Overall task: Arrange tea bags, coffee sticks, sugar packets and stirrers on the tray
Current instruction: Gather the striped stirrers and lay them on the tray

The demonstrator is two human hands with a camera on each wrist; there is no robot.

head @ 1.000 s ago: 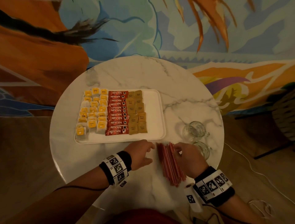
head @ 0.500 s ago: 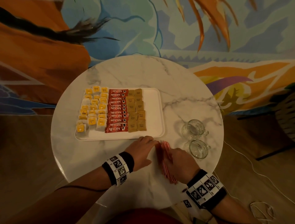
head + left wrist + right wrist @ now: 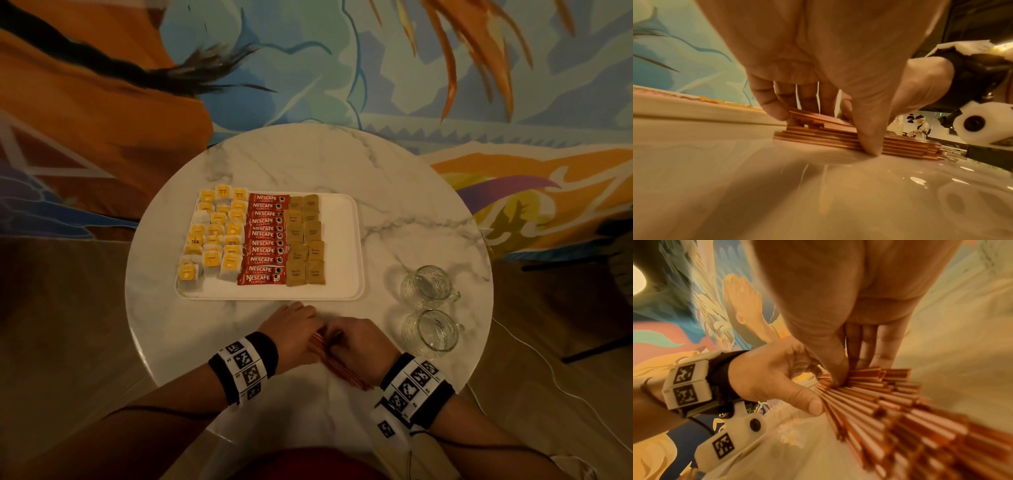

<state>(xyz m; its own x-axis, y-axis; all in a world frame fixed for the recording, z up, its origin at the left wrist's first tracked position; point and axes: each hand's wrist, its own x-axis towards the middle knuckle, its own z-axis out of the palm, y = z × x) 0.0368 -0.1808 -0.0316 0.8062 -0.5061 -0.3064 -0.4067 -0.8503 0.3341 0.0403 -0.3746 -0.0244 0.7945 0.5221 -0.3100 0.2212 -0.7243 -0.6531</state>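
Note:
A white tray [image 3: 342, 240] on the round table holds yellow tea bags [image 3: 219, 236] at its left, red coffee sticks [image 3: 263, 240] in the middle and brown sugar packets [image 3: 306, 240] to their right; its right strip is bare. In front of the tray a bundle of red stirrers [image 3: 342, 371] lies on the marble. My left hand [image 3: 298, 325] grips the bundle's far end, thumb on the near side and fingers on the far side of the stirrers [image 3: 818, 136]. My right hand [image 3: 356, 342] grips the same bundle, its thumb pressed onto the stirrers [image 3: 890, 402].
Two empty glass cups [image 3: 426, 282] [image 3: 430, 334] stand right of the tray, close to my right hand. The marble table [image 3: 308, 164] ends just behind my wrists. A cable [image 3: 548, 373] lies on the floor at the right. A painted wall is beyond.
My hands have come together over the stirrers and now touch. The spread-out bundle has been squeezed into a narrower stack and mostly covered by my hands.

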